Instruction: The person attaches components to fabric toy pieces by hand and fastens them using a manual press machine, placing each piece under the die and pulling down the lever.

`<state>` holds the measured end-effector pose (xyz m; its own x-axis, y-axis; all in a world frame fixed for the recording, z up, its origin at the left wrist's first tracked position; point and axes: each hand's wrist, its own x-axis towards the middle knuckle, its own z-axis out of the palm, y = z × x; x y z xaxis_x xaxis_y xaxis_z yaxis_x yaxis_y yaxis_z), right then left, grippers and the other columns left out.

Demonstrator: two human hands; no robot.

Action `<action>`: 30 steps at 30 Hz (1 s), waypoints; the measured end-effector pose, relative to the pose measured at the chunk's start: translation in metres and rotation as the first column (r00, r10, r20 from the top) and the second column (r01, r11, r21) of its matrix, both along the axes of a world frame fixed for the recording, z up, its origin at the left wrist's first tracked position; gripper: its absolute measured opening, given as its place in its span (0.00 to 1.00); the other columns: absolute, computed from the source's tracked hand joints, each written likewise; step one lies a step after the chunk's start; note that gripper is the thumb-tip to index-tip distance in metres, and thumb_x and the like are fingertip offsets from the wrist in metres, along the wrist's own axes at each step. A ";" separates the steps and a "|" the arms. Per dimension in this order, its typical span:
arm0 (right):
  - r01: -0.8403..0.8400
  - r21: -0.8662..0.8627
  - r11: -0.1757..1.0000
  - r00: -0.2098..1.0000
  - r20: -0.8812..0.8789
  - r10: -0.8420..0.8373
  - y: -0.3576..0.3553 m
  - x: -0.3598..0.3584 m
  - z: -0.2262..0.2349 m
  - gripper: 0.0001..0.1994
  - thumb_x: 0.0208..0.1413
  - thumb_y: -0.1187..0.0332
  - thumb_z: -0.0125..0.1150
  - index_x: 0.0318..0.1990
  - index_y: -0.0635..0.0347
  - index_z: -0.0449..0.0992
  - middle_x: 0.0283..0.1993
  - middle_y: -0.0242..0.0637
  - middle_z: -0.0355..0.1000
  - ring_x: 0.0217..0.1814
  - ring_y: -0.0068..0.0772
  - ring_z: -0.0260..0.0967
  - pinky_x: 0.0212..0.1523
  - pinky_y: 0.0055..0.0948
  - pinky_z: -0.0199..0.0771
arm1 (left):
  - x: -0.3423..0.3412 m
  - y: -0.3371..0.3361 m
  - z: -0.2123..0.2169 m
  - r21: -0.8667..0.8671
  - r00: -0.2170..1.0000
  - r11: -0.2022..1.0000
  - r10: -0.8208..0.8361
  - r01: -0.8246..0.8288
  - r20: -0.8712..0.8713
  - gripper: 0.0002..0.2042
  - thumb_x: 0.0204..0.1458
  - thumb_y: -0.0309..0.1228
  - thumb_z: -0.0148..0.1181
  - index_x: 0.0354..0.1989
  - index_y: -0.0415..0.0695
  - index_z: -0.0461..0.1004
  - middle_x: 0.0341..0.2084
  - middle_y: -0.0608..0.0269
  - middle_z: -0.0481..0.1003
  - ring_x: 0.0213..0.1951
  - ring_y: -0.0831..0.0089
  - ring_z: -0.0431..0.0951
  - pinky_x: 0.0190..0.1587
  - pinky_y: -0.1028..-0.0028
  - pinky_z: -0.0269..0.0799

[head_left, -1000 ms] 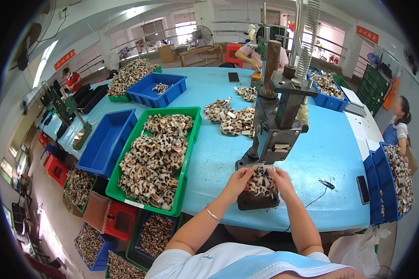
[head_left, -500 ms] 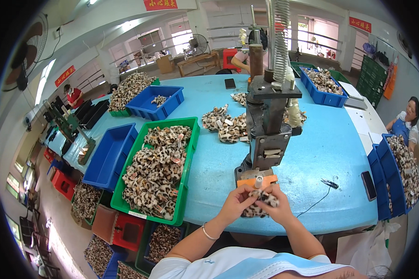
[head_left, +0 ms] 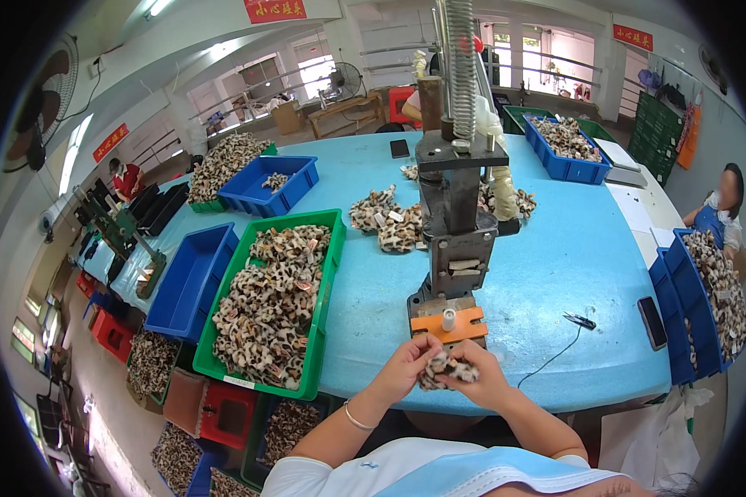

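Observation:
A small spotted plush piece [head_left: 448,369], white, brown and black, is held between my two hands at the table's near edge. My left hand [head_left: 404,366] pinches its left side with thumb and fingertips. My right hand [head_left: 482,379] grips its right side, fingers curled over the fur. Just beyond the hands stands a dark metal hand press [head_left: 460,199] with a tall coil spring. On its base is an orange block [head_left: 464,325] carrying a short white post [head_left: 448,318]. The plush is apart from the post.
Left of the press sits a green tray [head_left: 315,352] heaped with spotted plush pieces; a blue bin [head_left: 189,277] is beside it. Thread snips [head_left: 578,320] and a phone [head_left: 652,321] lie at right. Beyond them a person [head_left: 713,211] sits near filled blue bins [head_left: 675,306].
My hands and the plush have drawn back toward me, away from the white post and orange block. The whole view has shifted slightly.

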<state>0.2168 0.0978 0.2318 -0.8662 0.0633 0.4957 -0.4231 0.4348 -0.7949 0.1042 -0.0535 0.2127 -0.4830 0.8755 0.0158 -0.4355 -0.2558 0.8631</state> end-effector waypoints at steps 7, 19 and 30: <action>0.045 -0.096 0.994 0.964 0.264 -0.018 -0.004 0.010 -0.001 0.14 0.44 0.72 0.70 0.38 0.63 0.74 0.39 0.36 0.67 0.40 0.32 0.66 0.41 0.29 0.67 | 0.012 0.018 0.000 -0.051 0.856 0.968 0.191 -0.244 -0.480 0.04 0.61 0.27 0.47 0.35 0.41 0.66 0.30 0.71 0.68 0.36 0.83 0.66 0.42 0.83 0.63; 0.313 -0.337 0.888 0.916 0.354 -0.189 0.002 -0.003 -0.015 0.11 0.46 0.73 0.65 0.38 0.64 0.74 0.28 0.44 0.72 0.28 0.45 0.70 0.33 0.32 0.70 | 0.013 0.026 -0.015 -0.044 0.836 0.916 0.343 -0.398 -0.428 0.05 0.61 0.27 0.48 0.33 0.41 0.63 0.25 0.71 0.64 0.29 0.86 0.64 0.34 0.82 0.62; 0.485 0.277 0.829 0.836 0.130 -0.533 0.031 -0.066 -0.015 0.12 0.42 0.68 0.67 0.31 0.66 0.73 0.25 0.51 0.72 0.28 0.54 0.72 0.28 0.40 0.71 | -0.028 0.064 -0.025 0.034 0.814 0.841 0.533 -0.540 -0.230 0.06 0.53 0.17 0.54 0.33 0.43 0.65 0.28 0.73 0.67 0.31 0.86 0.67 0.36 0.84 0.64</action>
